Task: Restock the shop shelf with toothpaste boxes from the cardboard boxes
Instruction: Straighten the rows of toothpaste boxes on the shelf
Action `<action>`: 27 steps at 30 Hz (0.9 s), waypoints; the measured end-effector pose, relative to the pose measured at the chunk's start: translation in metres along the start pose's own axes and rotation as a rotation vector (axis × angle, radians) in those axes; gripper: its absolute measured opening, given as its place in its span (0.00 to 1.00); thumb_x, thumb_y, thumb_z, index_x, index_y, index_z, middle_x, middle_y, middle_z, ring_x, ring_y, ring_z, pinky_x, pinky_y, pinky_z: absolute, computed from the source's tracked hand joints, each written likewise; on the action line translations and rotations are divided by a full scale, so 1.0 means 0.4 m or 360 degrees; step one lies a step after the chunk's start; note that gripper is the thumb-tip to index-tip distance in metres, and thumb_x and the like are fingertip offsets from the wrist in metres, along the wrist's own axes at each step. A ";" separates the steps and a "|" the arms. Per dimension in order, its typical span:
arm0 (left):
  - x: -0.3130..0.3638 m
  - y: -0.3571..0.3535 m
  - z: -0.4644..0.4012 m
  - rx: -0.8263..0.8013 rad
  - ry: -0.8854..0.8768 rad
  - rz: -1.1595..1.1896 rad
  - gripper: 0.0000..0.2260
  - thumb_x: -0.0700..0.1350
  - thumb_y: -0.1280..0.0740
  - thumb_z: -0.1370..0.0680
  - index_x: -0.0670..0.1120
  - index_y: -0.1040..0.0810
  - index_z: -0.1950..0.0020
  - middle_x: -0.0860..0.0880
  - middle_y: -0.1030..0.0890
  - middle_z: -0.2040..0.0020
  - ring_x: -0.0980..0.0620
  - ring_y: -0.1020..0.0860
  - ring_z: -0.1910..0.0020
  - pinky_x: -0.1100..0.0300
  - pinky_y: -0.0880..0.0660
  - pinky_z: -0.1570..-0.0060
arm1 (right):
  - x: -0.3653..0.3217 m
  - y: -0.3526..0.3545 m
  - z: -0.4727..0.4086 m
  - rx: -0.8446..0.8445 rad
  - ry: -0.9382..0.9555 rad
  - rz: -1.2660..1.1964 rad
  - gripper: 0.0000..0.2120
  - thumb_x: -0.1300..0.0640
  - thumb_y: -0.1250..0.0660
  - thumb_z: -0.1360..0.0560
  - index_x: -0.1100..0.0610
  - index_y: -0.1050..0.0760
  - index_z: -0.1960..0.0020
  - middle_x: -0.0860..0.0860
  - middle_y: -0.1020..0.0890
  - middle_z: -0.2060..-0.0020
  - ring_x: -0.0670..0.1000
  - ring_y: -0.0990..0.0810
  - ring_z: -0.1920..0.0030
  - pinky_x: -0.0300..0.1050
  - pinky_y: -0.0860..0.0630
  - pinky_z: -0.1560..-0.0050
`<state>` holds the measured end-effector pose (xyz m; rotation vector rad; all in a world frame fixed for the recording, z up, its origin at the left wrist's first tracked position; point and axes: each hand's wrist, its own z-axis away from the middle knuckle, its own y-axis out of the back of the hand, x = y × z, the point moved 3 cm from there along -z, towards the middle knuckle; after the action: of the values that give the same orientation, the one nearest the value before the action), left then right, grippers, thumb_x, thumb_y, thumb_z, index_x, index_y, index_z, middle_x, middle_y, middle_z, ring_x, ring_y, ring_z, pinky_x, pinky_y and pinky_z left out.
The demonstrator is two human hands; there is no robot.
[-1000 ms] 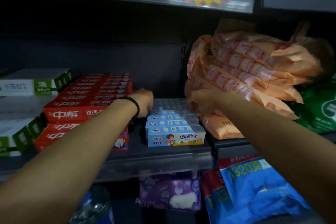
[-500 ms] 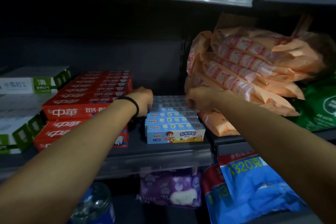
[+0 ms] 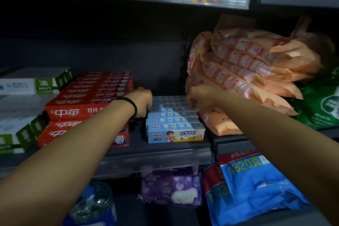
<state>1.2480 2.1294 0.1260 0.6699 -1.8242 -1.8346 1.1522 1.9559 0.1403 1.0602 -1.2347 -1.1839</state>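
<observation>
Staying put since before: blue toothpaste boxes [image 3: 175, 122], between both hands.
Gripping rear row: left hand [image 3: 141, 102], right hand [image 3: 200, 97], fingers curled.

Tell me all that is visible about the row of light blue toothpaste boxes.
The light blue toothpaste boxes look like printed card and lie flat in one row running back on the grey shelf. The front one shows a cartoon child and oranges. The left hand and right hand touch the rear boxes from either side.
</observation>
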 end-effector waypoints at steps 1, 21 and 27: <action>0.000 0.003 0.009 0.0000 -0.0003 0.0005 0.14 0.37 0.29 0.27 0.44 0.19 0.42 0.47 0.18 0.45 0.49 0.21 0.47 0.59 0.23 0.47 | 0.000 0.005 0.010 0.0018 0.0008 0.0021 0.12 0.68 0.33 0.29 0.58 0.20 0.48 0.50 0.20 0.53 0.51 0.22 0.51 0.38 0.32 0.60; 0.053 -0.009 0.087 0.0017 0.0020 0.0103 0.13 0.37 0.28 0.27 0.43 0.19 0.42 0.47 0.18 0.46 0.51 0.20 0.47 0.58 0.23 0.45 | -0.016 -0.040 0.079 0.0037 0.0083 0.0063 0.09 0.65 0.30 0.30 0.59 0.19 0.50 0.53 0.19 0.50 0.53 0.24 0.47 0.38 0.36 0.57; 0.051 -0.012 0.085 0.0008 -0.0025 0.0056 0.12 0.37 0.29 0.27 0.43 0.18 0.44 0.48 0.18 0.47 0.51 0.20 0.48 0.58 0.23 0.46 | -0.018 -0.038 0.082 0.0039 0.0085 0.0086 0.09 0.65 0.31 0.28 0.59 0.20 0.48 0.53 0.21 0.49 0.51 0.27 0.49 0.38 0.38 0.56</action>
<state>1.2107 2.1430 0.1210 0.6232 -1.8395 -1.8177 1.1184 1.9627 0.1265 1.0634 -1.2318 -1.0952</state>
